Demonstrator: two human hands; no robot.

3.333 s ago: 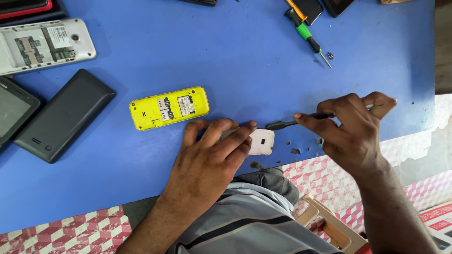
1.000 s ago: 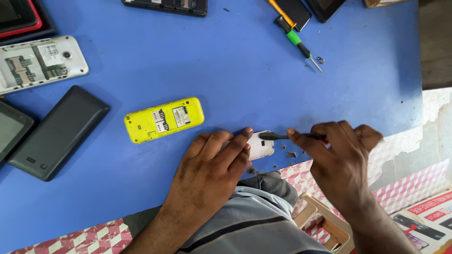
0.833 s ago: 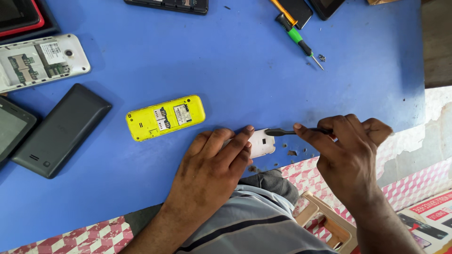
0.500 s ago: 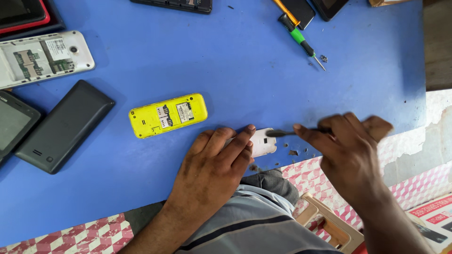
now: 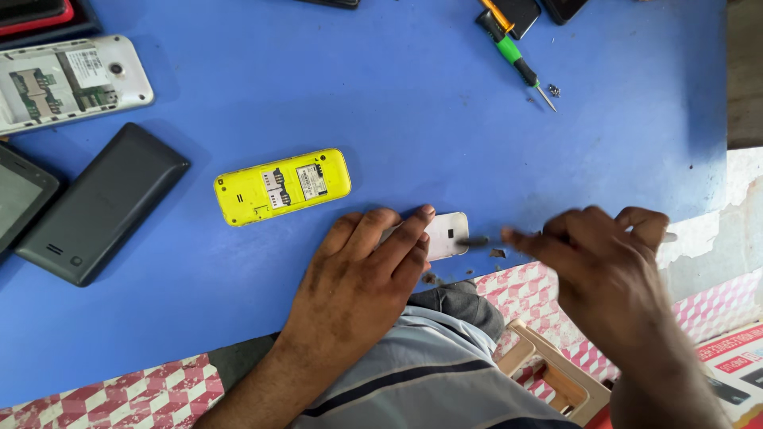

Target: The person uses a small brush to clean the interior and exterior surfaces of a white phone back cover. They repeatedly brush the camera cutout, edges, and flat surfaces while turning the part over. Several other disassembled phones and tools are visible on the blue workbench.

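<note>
Left hand laid flat at six o'clock on the blue tabletop, fingers pressed together and bearing down on a small white plastic phone part, fingertips covering its left end. Right hand at about four o'clock, blurred, thumb and forefinger pinched around a thin dark-tipped hand tool, remaining fingers curled in; tool tip touching the right edge of the white part. Tiny dark specks just beside the tip, near the table's front edge.

At ten o'clock from the left hand, lying apart from it: a yellow plastic bar phone with its back cover off, card slots and label showing. Farther out at nine o'clock, a dark grey rounded phone back cover; touching the frame's left edge, a dark phone screen. At ten o'clock in the far corner, a white open-backed phone, with a red-edged device above it. At one o'clock, well apart from both hands, a green-and-black handled screwdriver, a few small screws just beside its tip. Below the table edge: a grey striped shirt, red-and-white patterned floor, a beige plastic stool.
</note>
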